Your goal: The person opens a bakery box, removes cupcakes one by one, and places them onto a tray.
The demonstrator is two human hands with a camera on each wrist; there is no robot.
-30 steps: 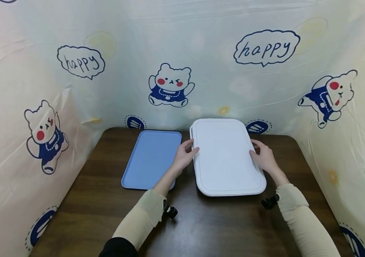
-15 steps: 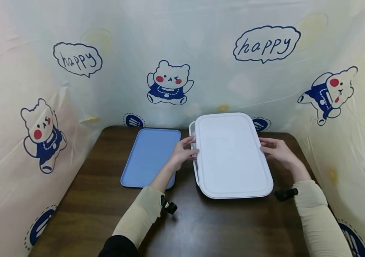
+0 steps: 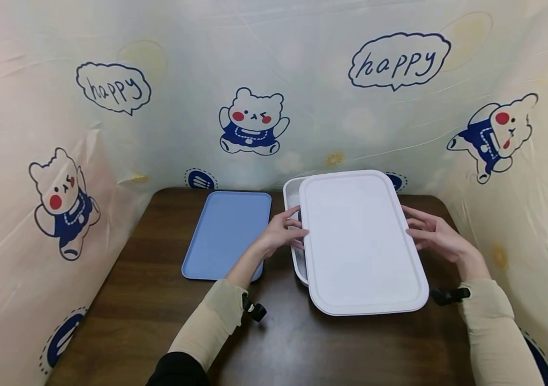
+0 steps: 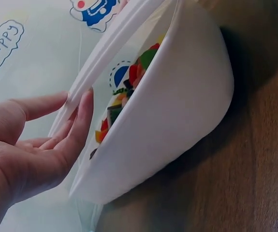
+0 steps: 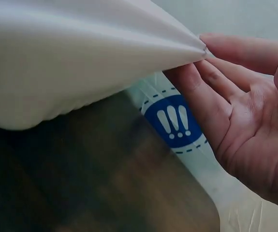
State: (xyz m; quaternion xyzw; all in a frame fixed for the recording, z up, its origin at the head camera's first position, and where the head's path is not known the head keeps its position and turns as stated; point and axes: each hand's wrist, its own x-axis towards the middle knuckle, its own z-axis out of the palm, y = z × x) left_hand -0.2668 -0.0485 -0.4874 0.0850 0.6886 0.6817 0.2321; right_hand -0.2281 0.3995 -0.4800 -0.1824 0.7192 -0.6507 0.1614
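Observation:
A flat white lid point(image 3: 362, 244) with rounded corners is raised over a white box point(image 3: 298, 268) and shifted to its right, so the box's left side shows. My left hand point(image 3: 280, 233) pinches the lid's left edge between thumb and fingers. On the opposite edge my right hand point(image 3: 437, 233) grips with its thumb on top and fingers beneath. Through the gap in the left wrist view, several small colourful pieces point(image 4: 134, 72) lie inside the box point(image 4: 172, 106), red, green, orange and dark. The lid hides most of the inside from above.
A shallow blue tray point(image 3: 227, 236) lies left of the box on the dark wooden table point(image 3: 264, 354). A pale curtain point(image 3: 317, 64) with bear prints hangs close behind the table and along both sides.
The lid has lifted off the box and moved right and toward me, with both hands holding it. The box's left side has come into view. The blue tray stays in place.

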